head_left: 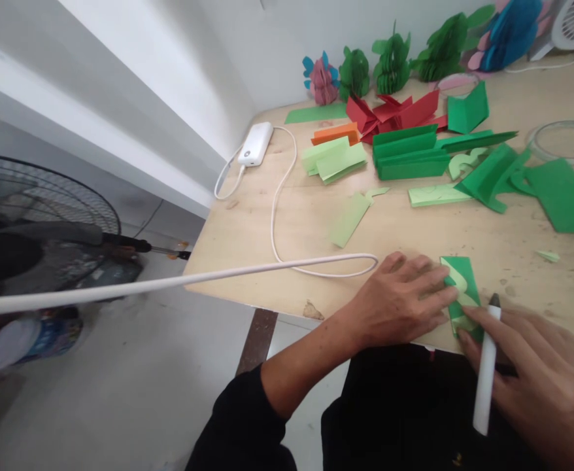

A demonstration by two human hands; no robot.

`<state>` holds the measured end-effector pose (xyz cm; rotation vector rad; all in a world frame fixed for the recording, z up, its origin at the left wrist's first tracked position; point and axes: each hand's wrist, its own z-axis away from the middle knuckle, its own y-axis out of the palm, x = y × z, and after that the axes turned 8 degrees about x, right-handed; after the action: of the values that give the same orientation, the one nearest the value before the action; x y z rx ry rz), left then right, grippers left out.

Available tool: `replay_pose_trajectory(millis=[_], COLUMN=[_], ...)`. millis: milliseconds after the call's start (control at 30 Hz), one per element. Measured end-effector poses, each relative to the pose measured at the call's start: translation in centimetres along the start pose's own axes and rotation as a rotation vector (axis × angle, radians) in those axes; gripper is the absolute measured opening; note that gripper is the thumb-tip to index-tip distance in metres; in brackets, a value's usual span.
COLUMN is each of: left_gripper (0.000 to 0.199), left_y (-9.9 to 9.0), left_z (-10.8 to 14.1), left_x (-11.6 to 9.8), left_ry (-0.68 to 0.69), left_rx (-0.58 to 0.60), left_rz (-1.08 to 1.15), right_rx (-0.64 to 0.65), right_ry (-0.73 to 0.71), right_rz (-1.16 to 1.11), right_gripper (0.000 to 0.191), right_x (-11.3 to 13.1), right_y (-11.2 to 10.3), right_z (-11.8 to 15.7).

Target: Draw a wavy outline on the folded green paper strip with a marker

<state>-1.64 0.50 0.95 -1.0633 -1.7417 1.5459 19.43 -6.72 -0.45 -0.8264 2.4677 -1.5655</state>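
Note:
A folded piece of dark green paper (471,278) lies near the table's front edge, a curvy light green paper cutout (458,282) on top of it. From the left, my left hand (402,301) rests flat on the table, its fingertips on the papers' left side. My right hand (537,366) has a white pen (486,379) tucked between its fingers, the dark tip pointing up and away from the paper. The index finger and thumb of that hand touch the lower end of the cutout and the green paper.
Folded dark green papers (409,154), red papers (399,114) and light green papers (336,158) lie farther back. Paper figures (392,62) stand along the wall. A white power bank (256,144) trails a cable (273,216) across the table. A floor fan (36,222) stands left.

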Motion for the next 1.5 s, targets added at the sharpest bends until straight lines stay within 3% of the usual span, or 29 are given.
replay_pose_trajectory(millis=[367,700,933,1500], left_gripper=[0.037,0.036,0.038,0.034], left_y=[0.1,0.4,0.4,0.6], left_z=[0.0,-0.2,-0.5,-0.4], left_x=[0.0,-0.3,-1.2,-1.4], left_ry=[-0.013,-0.085,-0.149,-0.134], left_rx=[0.0,0.029,0.0,-0.079], left_rz=[0.021,0.082,0.121,0.114], right_rx=[0.004,0.012,0.003,0.006], right_ry=[0.008,0.023,-0.01,-0.016], right_rz=[-0.006,0.012,0.05,0.002], right_gripper=[0.066,0.037,0.033,0.067], right_x=[0.1,0.4,0.3,0.2], right_y=[-0.1,-0.3,-0.3,-0.1], right_z=[0.0,-0.5,-0.6,0.0])
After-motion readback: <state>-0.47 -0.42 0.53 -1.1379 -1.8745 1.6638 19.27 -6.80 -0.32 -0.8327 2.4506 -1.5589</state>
